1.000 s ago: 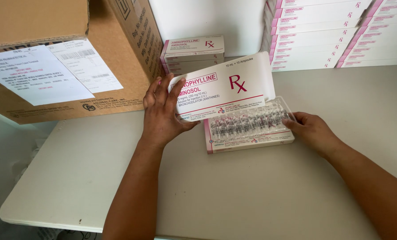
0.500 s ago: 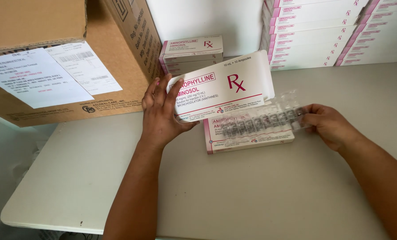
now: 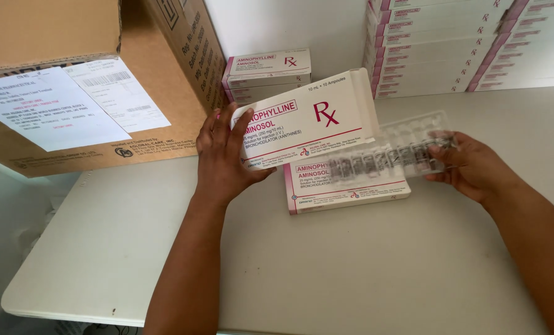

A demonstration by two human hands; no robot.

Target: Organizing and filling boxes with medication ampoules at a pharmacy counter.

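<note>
Head view, left hand: the left hand [image 3: 224,158] grips the lifted lid flap [image 3: 305,118] of a white and pink medicine carton, fingers curled over its left end, so the flap stands tilted above the table
Head view, right hand: the right hand [image 3: 475,166] pinches the right end of a clear plastic ampoule tray [image 3: 385,155] between thumb and fingers; the tray is blurred and hangs just above the carton
Carton base: the open carton's lower part [image 3: 345,189] lies flat on the white table [image 3: 351,267], between the two hands, partly under the flap and the tray
Behind, middle: two closed cartons of the same kind [image 3: 268,74] stacked against the wall
Behind, right: a tall stack of like cartons [image 3: 469,43] along the back edge
Left: a large brown cardboard box [image 3: 91,80] with white paper labels, its corner beside the left hand
</note>
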